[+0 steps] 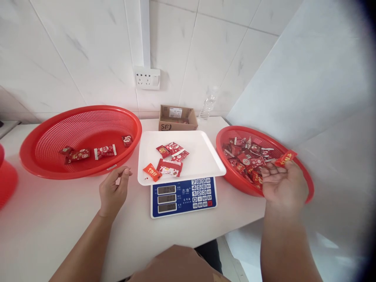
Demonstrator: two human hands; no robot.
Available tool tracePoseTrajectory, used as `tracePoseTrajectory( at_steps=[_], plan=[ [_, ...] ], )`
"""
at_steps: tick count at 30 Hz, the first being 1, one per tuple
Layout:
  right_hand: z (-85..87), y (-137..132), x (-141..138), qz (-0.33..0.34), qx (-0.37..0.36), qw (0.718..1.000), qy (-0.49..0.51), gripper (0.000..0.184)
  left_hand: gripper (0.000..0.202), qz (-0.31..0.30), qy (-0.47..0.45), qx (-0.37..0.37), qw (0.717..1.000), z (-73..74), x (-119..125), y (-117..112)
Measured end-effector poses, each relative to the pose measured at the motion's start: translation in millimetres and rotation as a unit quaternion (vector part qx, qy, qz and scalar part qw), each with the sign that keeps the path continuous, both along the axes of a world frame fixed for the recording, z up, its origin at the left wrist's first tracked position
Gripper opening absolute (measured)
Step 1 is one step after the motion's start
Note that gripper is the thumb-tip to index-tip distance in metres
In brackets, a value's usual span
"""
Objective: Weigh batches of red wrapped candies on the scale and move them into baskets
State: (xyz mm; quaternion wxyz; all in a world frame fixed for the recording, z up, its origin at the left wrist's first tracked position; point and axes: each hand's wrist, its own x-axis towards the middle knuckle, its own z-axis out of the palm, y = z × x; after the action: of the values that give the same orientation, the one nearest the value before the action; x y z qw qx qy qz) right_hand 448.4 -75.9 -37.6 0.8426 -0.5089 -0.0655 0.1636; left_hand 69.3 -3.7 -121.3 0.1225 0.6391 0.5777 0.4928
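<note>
My right hand (283, 184) hovers over the right red basket (307, 184), palm up, holding a red candy packet (285, 158) at its fingertips. That basket holds several red wrapped candies (245, 156). My left hand (113, 190) rests on the white table beside the scale, fingers loosely curled, thumb and forefinger close together, with nothing seen in them. The white tray (205, 156) of the blue-faced scale (183, 196) carries several candy packets (170, 158). The left red basket (79, 117) holds several candies (104, 151).
A small open cardboard box (178, 117) and a clear plastic bottle (208, 103) stand at the wall behind the scale. A wall socket (147, 79) is above. Another red container's edge (6, 176) shows at far left. The table ends just right of the right basket.
</note>
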Motion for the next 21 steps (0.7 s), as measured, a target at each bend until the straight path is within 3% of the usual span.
tracePoseTrajectory(
  at_steps=[6, 10, 18, 21],
  plan=[
    [-7.2, -3.2, 7.6, 0.022, 0.013, 1.000, 0.005, 0.014, 0.024, 0.000, 0.007, 0.004, 1.000, 1.9, 0.5, -0.8],
    [-10.0, -4.9, 10.9, 0.031, 0.026, 0.999, 0.020, 0.002, 0.022, 0.000, 0.007, 0.006, 1.000, 1.0, 0.1, -0.9],
    [-7.1, -6.4, 2.9, 0.074, 0.007, 0.996, -0.051, 0.021, 0.022, -0.003, 0.002, 0.003, 1.000, 3.8, 1.2, -1.4],
    [-8.7, -4.8, -10.8, 0.083, -0.028, 0.989, -0.119, 0.031, 0.023, -0.008, 0.002, 0.004, 1.000, 3.1, 1.3, -1.6]
  ],
)
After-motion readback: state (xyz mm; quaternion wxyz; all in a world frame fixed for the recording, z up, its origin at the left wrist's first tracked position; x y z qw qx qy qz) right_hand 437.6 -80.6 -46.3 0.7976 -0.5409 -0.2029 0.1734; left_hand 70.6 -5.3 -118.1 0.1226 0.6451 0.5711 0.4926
